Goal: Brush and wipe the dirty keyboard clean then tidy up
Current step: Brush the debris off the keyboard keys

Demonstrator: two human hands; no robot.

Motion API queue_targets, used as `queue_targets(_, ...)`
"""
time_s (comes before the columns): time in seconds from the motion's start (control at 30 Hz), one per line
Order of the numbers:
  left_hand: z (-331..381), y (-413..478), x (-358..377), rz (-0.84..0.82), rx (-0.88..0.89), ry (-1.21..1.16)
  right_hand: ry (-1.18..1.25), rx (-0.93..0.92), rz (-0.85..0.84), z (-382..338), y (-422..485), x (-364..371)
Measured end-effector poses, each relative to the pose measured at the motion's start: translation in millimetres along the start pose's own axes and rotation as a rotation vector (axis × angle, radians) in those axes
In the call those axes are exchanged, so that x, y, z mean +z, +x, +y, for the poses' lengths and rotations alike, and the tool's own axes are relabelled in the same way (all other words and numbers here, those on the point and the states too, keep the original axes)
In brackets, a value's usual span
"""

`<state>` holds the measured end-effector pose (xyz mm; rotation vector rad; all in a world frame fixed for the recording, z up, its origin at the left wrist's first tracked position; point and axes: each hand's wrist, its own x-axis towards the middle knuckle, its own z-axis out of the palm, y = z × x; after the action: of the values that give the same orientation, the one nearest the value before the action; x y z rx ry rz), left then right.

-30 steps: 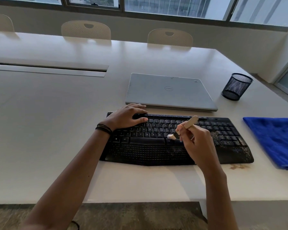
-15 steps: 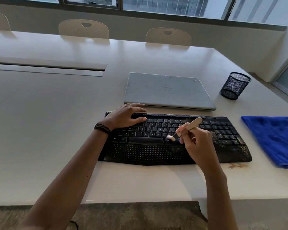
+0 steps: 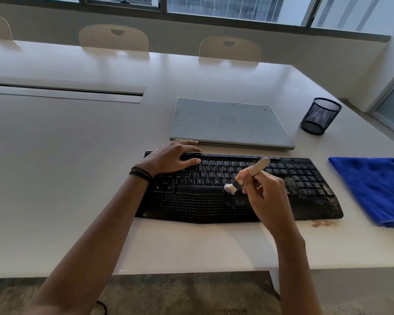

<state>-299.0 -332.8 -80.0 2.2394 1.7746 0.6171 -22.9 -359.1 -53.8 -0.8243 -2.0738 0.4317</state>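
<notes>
Where grit speckles its right end, the keyboard looks dusty.

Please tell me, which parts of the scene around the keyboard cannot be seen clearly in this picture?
- Brush bristles: motion-blurred in the head view; contact with the keys cannot be told.
- Keyboard: keys under the left hand and behind the right hand are hidden.
- Blue cloth: cut off by the right edge.
- Key legends on the dirty right side: too small to read.
- Mesh cup: its inside cannot be made out.
</notes>
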Motion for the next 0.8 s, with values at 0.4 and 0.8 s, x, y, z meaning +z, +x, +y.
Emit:
queue_targets(0.4, 3, 0, 0, 0.002, 0.014, 0.003, -0.061, 0.015, -0.008, 1, -3, -7)
queue_targets(0.8, 2, 0, 0, -0.005, 0.003, 0.008, -0.062, 0.098, 0.084, 6, -9, -18)
